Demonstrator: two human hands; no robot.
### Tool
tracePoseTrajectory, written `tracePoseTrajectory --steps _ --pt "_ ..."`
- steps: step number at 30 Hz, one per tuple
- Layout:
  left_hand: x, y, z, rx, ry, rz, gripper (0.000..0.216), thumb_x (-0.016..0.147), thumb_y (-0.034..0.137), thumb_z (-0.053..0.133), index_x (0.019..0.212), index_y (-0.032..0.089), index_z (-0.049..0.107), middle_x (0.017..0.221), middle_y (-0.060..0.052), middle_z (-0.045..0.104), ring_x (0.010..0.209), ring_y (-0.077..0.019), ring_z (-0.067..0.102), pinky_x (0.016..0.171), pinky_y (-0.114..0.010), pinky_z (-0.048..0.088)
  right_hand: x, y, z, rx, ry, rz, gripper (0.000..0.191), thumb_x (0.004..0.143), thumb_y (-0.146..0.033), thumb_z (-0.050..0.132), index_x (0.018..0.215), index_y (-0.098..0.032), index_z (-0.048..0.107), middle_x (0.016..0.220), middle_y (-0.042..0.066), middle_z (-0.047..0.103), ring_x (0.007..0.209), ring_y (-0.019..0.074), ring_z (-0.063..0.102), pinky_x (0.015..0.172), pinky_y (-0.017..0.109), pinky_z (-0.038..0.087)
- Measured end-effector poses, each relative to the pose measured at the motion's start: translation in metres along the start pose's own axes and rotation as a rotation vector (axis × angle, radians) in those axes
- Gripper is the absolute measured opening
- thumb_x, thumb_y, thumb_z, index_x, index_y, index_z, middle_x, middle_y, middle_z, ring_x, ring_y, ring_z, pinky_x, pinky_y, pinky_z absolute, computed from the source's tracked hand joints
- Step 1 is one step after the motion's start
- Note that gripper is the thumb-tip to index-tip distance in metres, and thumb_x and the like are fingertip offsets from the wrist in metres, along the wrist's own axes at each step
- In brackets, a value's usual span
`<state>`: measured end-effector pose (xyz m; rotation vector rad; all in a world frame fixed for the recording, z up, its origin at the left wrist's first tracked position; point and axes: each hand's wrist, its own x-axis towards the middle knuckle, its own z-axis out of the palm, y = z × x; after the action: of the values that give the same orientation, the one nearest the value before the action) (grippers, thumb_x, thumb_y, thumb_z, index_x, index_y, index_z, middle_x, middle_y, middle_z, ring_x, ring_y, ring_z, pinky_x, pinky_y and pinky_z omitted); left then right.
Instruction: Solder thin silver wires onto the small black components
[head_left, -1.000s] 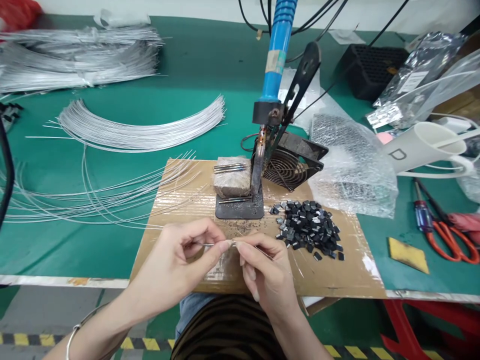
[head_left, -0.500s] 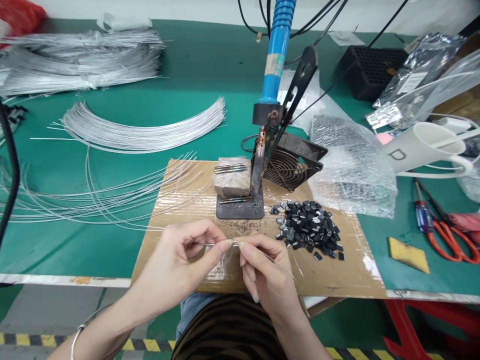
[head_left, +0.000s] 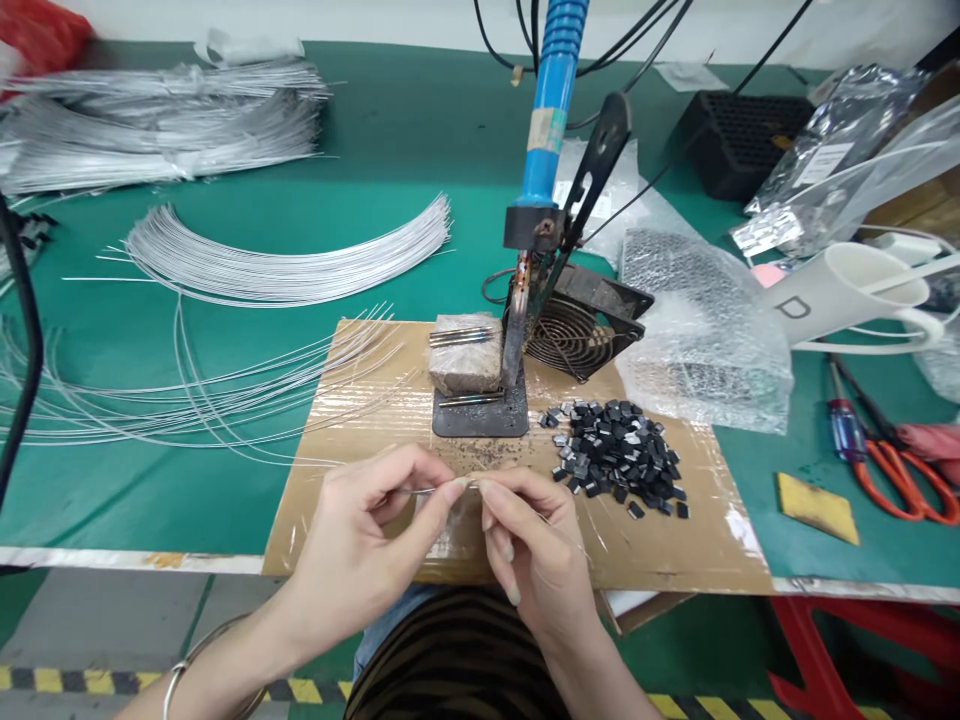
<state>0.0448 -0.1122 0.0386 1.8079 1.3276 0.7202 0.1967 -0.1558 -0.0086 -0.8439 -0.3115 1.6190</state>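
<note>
I keep the left hand's [head_left: 367, 545] grip pinched on a thin, pale, flexible strand [head_left: 422, 491], the right hand's [head_left: 536, 540] grip pinched just beside it; from here I cannot tell whether one strand or two meet there. Both hands are above the flat brown cardboard sheet [head_left: 667, 560], near the small black rectangular pieces [head_left: 619, 455].

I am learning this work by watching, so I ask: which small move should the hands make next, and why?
Perhaps ease the right hand slightly away from the left hand, without pulling hard. Both pinch what looks like thin wire, with their fingertips very close together, so little of it shows between them; a wider gap would probably make that part easier to see.
</note>
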Motion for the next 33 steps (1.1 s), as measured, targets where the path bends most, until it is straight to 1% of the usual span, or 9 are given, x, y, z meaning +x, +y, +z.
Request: tracePoseTrajectory --steps 4,10,14,18,25,29,33 --pt "-0.002 -0.002 0.000 -0.004 -0.003 0.010 0.021 0.095 0.027 0.066 0.076 0.019 0.070 0.060 0.003 0.058 0.050 -0.0098 0.043 0.045 -0.020 0.035 0.001 0.000 0.000 -0.009 -0.002 -0.003 0.014 0.084 -0.033 0.085 0.083 -0.019 0.086 0.054 -0.007 0.057 0.026 0.0002 0.040 0.028 0.011 0.028" --pt "-0.002 0.000 -0.001 -0.016 -0.017 -0.004 0.020 0.095 0.027 0.066 0.077 0.019 0.070 0.062 0.002 0.061 0.052 -0.0106 0.050 0.047 -0.021 0.040 0.002 -0.002 -0.001 -0.029 -0.002 -0.001 0.015 0.084 -0.033 0.084 0.081 -0.018 0.085 0.053 -0.007 0.056 0.026 0.0008 0.040 0.028 0.012 0.028" --pt "-0.005 -0.003 0.003 -0.025 0.018 0.011 0.018 0.095 0.026 0.066 0.079 0.019 0.070 0.064 0.002 0.062 0.053 -0.0105 0.051 0.048 -0.021 0.041 0.000 0.000 0.000 -0.015 0.013 -0.006 0.013 0.083 -0.031 0.084 0.081 -0.018 0.085 0.054 -0.006 0.057 0.026 0.0006 0.041 0.028 0.012 0.027" --pt "-0.008 -0.008 0.007 -0.043 0.035 -0.004 0.018 0.096 0.027 0.067 0.080 0.019 0.071 0.065 0.002 0.062 0.054 -0.0108 0.052 0.050 -0.021 0.042 -0.002 0.002 0.003 0.017 0.039 -0.020 0.013 0.084 -0.032 0.084 0.081 -0.019 0.084 0.051 -0.007 0.058 0.026 0.0008 0.040 0.029 0.012 0.027" --pt "-0.009 -0.009 0.012 -0.086 0.069 -0.018 0.018 0.096 0.028 0.067 0.081 0.019 0.070 0.064 0.003 0.062 0.053 -0.0098 0.051 0.048 -0.021 0.039 -0.003 0.003 0.006 0.027 0.068 -0.015 0.018 0.081 -0.035 0.087 0.081 -0.018 0.084 0.048 -0.007 0.056 0.025 0.0023 0.039 0.027 0.013 0.029" --pt "-0.008 -0.009 0.012 -0.125 0.069 -0.050 0.019 0.096 0.029 0.067 0.080 0.018 0.070 0.064 0.002 0.062 0.055 -0.0100 0.052 0.050 -0.021 0.039 -0.002 0.001 0.005 0.010 0.051 -0.012 0.020 0.082 -0.038 0.086 0.085 -0.018 0.085 0.053 -0.006 0.057 0.028 0.0028 0.043 0.027 0.014 0.031" --pt "-0.010 -0.009 0.010 -0.150 0.074 -0.075 0.020 0.096 0.030 0.067 0.080 0.018 0.070 0.064 0.002 0.062 0.054 -0.0097 0.053 0.049 -0.021 0.039 -0.002 0.002 0.000 -0.013 0.035 -0.062 0.019 0.086 -0.038 0.083 0.092 -0.020 0.086 0.062 -0.004 0.062 0.031 0.0035 0.049 0.029 0.014 0.035"
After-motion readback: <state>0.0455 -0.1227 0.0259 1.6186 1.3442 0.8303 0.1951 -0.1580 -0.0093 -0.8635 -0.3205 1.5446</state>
